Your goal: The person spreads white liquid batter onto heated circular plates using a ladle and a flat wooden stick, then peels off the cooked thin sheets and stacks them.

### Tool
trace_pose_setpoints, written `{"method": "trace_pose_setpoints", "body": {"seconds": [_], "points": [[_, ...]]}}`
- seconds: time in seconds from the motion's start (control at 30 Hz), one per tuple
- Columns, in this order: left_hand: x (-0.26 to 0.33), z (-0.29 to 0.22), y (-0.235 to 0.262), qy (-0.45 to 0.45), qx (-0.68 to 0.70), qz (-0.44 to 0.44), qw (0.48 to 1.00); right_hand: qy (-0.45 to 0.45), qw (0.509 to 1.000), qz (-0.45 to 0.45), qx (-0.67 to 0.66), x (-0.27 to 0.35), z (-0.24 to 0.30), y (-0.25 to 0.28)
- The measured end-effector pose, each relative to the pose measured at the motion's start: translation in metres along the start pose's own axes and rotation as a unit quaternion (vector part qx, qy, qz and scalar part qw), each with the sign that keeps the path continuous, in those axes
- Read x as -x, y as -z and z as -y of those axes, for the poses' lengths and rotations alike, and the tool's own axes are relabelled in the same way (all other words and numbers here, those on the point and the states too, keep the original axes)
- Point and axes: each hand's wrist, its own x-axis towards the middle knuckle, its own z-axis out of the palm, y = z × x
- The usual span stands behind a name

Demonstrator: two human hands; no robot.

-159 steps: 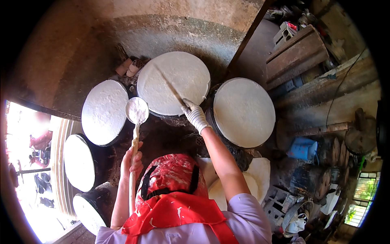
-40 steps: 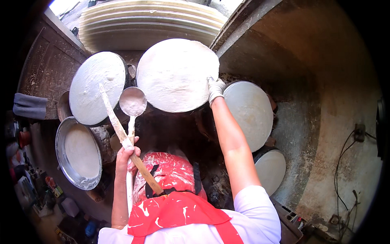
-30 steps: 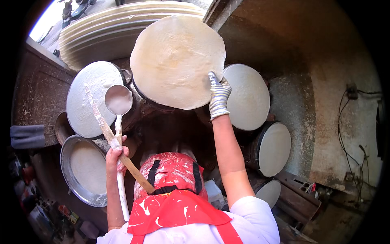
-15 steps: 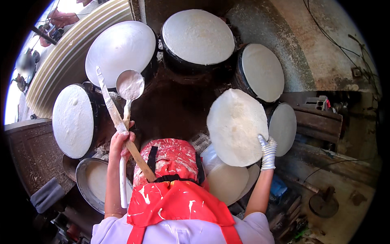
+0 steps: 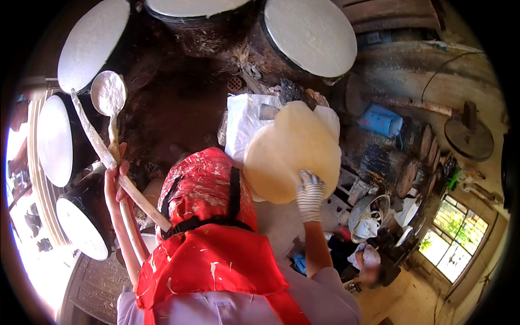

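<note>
My left hand (image 5: 115, 181) is closed round two handles. One belongs to a ladle (image 5: 108, 93), its bowl coated in pale batter; the other is a long batter-smeared wooden spatula (image 5: 93, 130) crossing it. On the right, my right hand (image 5: 311, 196), in a striped glove, grips the near edge of a thin, round, pale flatbread (image 5: 295, 138). That flatbread overlaps a similar round sheet lying over white plastic (image 5: 242, 122); where one ends is hard to make out. Motion blurs the gloved fingertips.
Round white-topped griddles on dark drums stand in an arc, including one far left (image 5: 100, 40) and one far right (image 5: 309, 35). To the right are a blue container (image 5: 382, 120), firewood logs (image 5: 387, 165) and a metal basin (image 5: 370, 214). Another person (image 5: 368, 257) is at lower right.
The view has turned to the right. My right hand has carried the flatbread from beside the right griddles to over the white plastic. My left hand still holds the ladle and spatula.
</note>
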Motion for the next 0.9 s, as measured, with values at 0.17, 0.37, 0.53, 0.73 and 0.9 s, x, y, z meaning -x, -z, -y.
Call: {"method": "trace_pose_setpoints", "body": {"seconds": [0.17, 0.37, 0.53, 0.73, 0.9], "points": [[-0.011, 0.021, -0.007, 0.005, -0.02, 0.026, 0.999, -0.055, 0.984, 0.169, -0.029, 0.041, -0.001, -0.153], [-0.009, 0.032, 0.01, -0.014, -0.036, 0.037, 0.999, -0.12, 0.991, 0.039, -0.047, -0.052, -0.021, -0.189], [-0.002, 0.044, 0.022, -0.002, -0.053, -0.052, 0.997, -0.146, 0.986, 0.059, 0.048, -0.044, -0.014, -0.247], [0.005, 0.044, 0.047, -0.012, 0.035, -0.068, 0.997, -0.101, 0.99, 0.057, 0.081, -0.042, -0.004, -0.28], [-0.007, 0.039, 0.09, -0.012, -0.047, -0.172, 0.984, -0.101, 0.99, 0.063, 0.075, -0.083, 0.002, -0.27]]}}
